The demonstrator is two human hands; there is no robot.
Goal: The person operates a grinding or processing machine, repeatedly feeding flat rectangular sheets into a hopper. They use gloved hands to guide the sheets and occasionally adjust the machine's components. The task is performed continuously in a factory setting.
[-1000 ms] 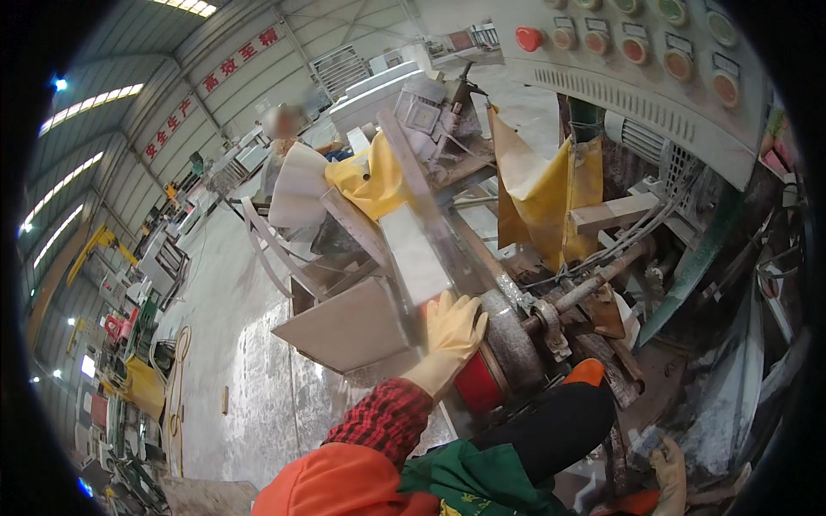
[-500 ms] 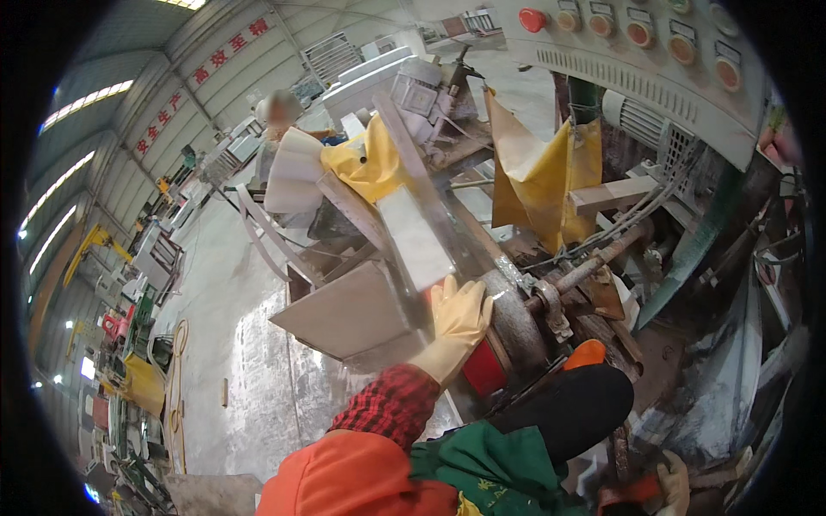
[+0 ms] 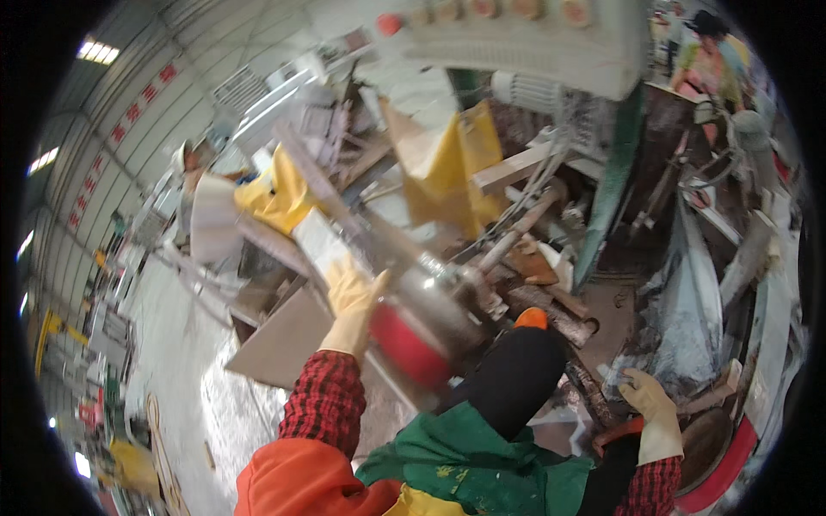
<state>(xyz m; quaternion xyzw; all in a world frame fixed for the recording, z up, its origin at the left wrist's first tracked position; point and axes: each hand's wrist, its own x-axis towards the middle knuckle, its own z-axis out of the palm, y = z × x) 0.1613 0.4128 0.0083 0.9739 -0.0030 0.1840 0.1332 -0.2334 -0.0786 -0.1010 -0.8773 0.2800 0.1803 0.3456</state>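
Observation:
My left hand (image 3: 351, 297), in a cream rubber glove, lies with its fingers apart on the near end of a white slab (image 3: 323, 243). The slab rests lengthwise on the machine, beside a grey metal drum with a red band (image 3: 404, 344). My right hand (image 3: 650, 402), in a matching glove, is at the lower right beyond my knee. Its fingers are curled together near a small pale piece (image 3: 610, 377); blur hides how the piece is gripped. Yellow sheeting (image 3: 277, 193) drapes over the far end of the slab.
A grey control box (image 3: 533, 47) with buttons overhangs the far side. Another yellow sheet (image 3: 439, 163) hangs below it. A flat board (image 3: 280, 340) stands left of my hand. Scrap and plastic film (image 3: 675, 318) lie to the right. People (image 3: 710, 64) are in the background.
The view has swung to the right and blurred. My right hand has come up into fuller view, with the pale piece at its fingertips. My left hand stays at the slab's near end.

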